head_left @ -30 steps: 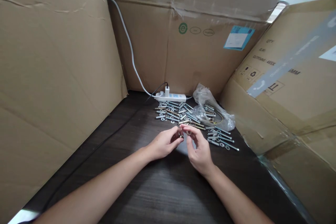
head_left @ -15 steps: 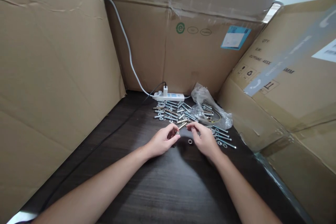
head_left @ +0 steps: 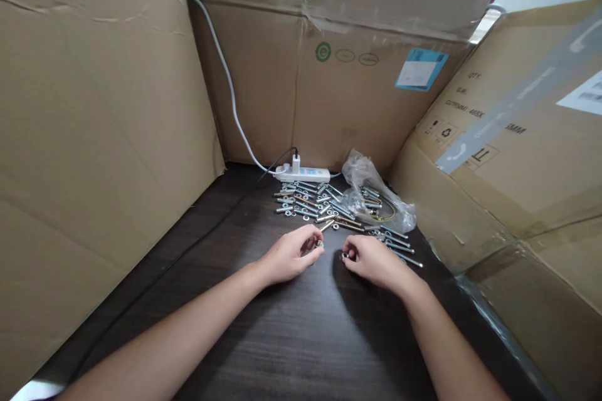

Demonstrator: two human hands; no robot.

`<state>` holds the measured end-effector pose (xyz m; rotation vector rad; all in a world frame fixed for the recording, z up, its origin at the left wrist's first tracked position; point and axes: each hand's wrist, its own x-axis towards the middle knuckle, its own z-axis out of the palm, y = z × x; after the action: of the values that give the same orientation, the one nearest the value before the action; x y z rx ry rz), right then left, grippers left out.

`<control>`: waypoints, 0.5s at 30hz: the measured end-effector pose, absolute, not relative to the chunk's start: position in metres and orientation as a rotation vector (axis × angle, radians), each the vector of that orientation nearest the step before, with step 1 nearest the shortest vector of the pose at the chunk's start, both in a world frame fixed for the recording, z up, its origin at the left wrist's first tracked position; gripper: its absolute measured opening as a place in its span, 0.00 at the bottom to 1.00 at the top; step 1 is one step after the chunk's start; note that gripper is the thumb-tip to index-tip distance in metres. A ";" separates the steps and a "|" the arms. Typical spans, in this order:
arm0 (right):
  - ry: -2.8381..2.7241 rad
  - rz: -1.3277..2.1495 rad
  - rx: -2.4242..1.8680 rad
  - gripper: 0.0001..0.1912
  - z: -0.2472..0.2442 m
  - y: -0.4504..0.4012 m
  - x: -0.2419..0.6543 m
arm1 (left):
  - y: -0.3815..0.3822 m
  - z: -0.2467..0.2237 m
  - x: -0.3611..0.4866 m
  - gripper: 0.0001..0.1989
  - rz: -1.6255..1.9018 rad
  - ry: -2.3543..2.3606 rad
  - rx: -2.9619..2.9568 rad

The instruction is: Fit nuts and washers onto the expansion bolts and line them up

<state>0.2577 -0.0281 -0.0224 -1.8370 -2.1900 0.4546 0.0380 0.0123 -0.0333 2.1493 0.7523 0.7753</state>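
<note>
My left hand is closed in a pinch, with a small shiny metal nut between thumb and fingertips. To its right, my right hand is down at the table, thumb and forefinger closed on a small metal ring, a washer or nut largely hidden by the fingers. Just beyond the left fingertips lies a brass-coloured bolt. Several silver and brass-coloured bolts with loose washers and nuts are spread behind the hands. Longer silver bolts lie beside my right hand.
A white power strip with a plug stands at the back. A clear plastic bag lies among bolts at the right rear. A black cable crosses the dark table on the left. Cardboard walls enclose three sides.
My right hand has moved down and towards me from beside the brass-coloured bolt, and its fingers now close on the ring that lay on the table. My left hand has barely shifted.
</note>
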 end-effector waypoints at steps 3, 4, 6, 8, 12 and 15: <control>-2.077 0.290 -1.729 0.07 -0.013 -0.026 0.264 | 0.011 -0.031 0.037 0.06 0.788 0.739 2.198; -2.013 0.205 -1.689 0.08 -0.010 -0.026 0.266 | 0.011 -0.031 0.037 0.06 0.769 0.739 2.206; -1.888 0.047 -1.616 0.09 -0.006 -0.025 0.268 | 0.010 -0.030 0.037 0.06 0.714 0.752 2.210; -1.807 -0.034 -1.551 0.09 -0.004 -0.026 0.265 | 0.009 -0.031 0.037 0.07 0.666 0.772 2.205; -1.831 0.046 -1.372 0.09 -0.005 -0.030 0.245 | 0.008 -0.033 0.039 0.08 0.637 0.778 2.175; -1.901 0.101 -1.278 0.09 -0.006 -0.035 0.232 | 0.008 -0.034 0.039 0.10 0.664 0.752 2.149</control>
<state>0.2315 -0.0350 -0.0065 -1.2784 -1.9011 0.1014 0.0389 0.0082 -0.0343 2.1494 0.7516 0.6641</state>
